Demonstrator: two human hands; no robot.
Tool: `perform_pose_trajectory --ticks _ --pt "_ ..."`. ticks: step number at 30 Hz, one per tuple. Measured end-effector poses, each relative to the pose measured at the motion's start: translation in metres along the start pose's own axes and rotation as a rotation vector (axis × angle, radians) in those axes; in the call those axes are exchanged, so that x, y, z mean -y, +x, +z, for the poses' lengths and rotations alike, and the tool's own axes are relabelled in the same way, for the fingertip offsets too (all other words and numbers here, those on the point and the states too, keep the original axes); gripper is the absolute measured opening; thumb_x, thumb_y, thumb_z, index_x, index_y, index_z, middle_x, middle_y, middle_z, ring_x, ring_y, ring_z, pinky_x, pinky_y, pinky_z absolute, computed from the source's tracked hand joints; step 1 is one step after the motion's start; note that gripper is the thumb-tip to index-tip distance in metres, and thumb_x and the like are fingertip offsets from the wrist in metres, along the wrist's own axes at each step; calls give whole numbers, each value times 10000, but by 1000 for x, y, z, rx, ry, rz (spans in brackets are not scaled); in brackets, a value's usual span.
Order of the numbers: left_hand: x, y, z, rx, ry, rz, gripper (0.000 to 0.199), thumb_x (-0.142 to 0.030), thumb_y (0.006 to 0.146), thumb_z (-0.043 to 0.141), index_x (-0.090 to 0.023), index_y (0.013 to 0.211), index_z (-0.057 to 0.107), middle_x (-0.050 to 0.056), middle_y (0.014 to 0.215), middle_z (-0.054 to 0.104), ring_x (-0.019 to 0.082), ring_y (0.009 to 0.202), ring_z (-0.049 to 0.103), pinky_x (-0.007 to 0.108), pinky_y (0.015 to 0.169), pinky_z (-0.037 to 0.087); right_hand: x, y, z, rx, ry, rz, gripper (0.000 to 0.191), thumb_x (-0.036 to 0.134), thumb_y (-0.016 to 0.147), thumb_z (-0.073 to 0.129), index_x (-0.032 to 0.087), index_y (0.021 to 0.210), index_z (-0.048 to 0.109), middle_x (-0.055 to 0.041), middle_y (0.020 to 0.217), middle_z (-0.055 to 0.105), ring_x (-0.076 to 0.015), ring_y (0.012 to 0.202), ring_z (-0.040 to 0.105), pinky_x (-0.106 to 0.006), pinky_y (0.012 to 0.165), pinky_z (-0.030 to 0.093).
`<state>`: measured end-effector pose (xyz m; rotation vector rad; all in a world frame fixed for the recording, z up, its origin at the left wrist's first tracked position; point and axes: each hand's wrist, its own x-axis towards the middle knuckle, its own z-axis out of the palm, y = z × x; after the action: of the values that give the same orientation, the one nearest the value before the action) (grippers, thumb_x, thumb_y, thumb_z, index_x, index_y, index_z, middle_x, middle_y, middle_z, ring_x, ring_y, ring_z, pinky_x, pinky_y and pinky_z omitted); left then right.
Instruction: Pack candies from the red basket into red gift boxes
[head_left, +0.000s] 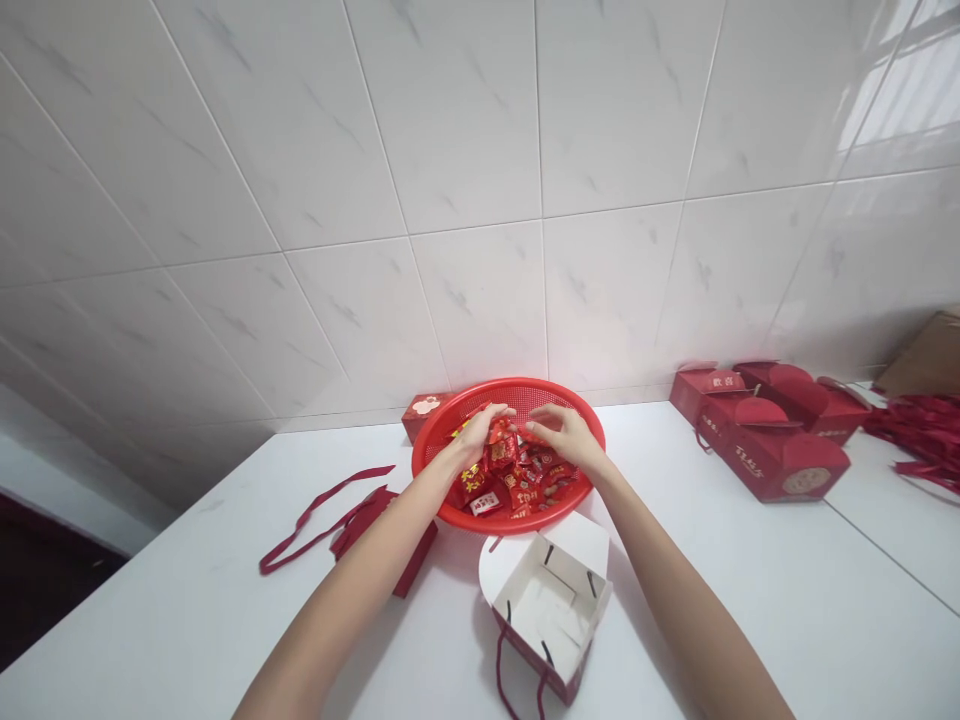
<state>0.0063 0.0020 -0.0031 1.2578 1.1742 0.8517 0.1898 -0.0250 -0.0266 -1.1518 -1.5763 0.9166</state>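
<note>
Where the white table point(225, 540) meets the wall of pale, grey-veined tiles point(480, 290), a red oval basket point(517, 524) stands, and a window's reflection point(907, 100) shines at upper right. Inside the basket lie many shiny red packets point(525, 490), some with gold or white lettering. Both hands are in it, above these packets: the left hand point(480, 430) has curved fingers, the right hand point(568, 432) has bent fingers and thumb; whether either one pinches a packet, I cannot tell. Just before the basket stands an open box point(551, 605), white inside, with dark cord ends at its slots; no packet is in it. Another red box point(416, 565) lies partly behind the left forearm. At the right, dark red boxes point(795, 460) stand together near a heap of ribbons point(919, 430).
</note>
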Motion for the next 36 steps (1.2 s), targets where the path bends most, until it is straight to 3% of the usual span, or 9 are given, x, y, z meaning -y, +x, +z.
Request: perform_pose_trajectory --ticks 2,4,12,16,19,21,25,31,36 --pt "-3 -3 1 13 -90 -39 314 -338 908 439 -162 981 689 79 1100 717 198 978 665 283 780 532 2 -2 1 179 17 59 312 493 780 731 195 865 693 -44 757 731 -207 718 693 -313 661 536" --pt "-4 -6 2 32 -118 -50 281 -309 881 451 -163 931 686 79 1054 725 202 969 669 282 759 531 2 -3 2 295 6 101 345 521 743 763 192 801 674 -14 638 687 -176 581 642 -277 550 492" --pt "-1 -6 4 140 -111 -152 248 -174 761 518 -168 950 678 44 935 682 153 870 629 227 709 494 -3 -2 3 357 58 124 229 329 732 699 196 610 559 10 555 631 -156 557 609 -263 556 458" --pt "3 -5 2 155 -63 -173 361 -130 684 500 -195 999 662 30 983 633 130 779 568 210 593 466 -7 0 6 232 115 100 243 370 697 693 193 611 551 26 562 579 -128 517 538 -248 502 412" --pt "9 -4 0 226 -51 -155 441 -137 624 551 -203 1048 653 52 1051 606 177 869 592 261 611 519 -11 2 9 115 209 148 330 476 681 693 217 638 494 39 579 539 -136 497 541 -253 463 406" --pt "14 -2 -1 284 -57 -110 405 -146 605 641 -187 1008 657 63 1052 603 197 911 610 302 667 560 -14 4 10 103 271 194 374 540 684 688 229 689 481 28 635 572 -177 550 620 -273 478 442" --pt "21 -1 -1 328 -29 -12 342 -248 588 807 -161 884 658 35 885 599 171 806 633 278 633 562 -11 4 10 130 347 242 473 626 658 710 245 745 443 22 665 605 -214 570 669 -290 485 453" --pt "18 -4 0 291 90 25 335 -298 661 761 -167 962 691 51 908 675 187 811 647 282 661 526 3 -1 2 -5 361 100 387 470 579 816 204 713 570 -16 753 661 -196 710 637 -289 588 484" --pt "21 2 -4 233 540 144 233 -255 784 583 -154 934 730 46 782 711 208 783 651 307 732 493 5 3 -4 -173 488 161 263 368 576 762 201 686 591 -9 762 673 -174 733 626 -280 654 489"
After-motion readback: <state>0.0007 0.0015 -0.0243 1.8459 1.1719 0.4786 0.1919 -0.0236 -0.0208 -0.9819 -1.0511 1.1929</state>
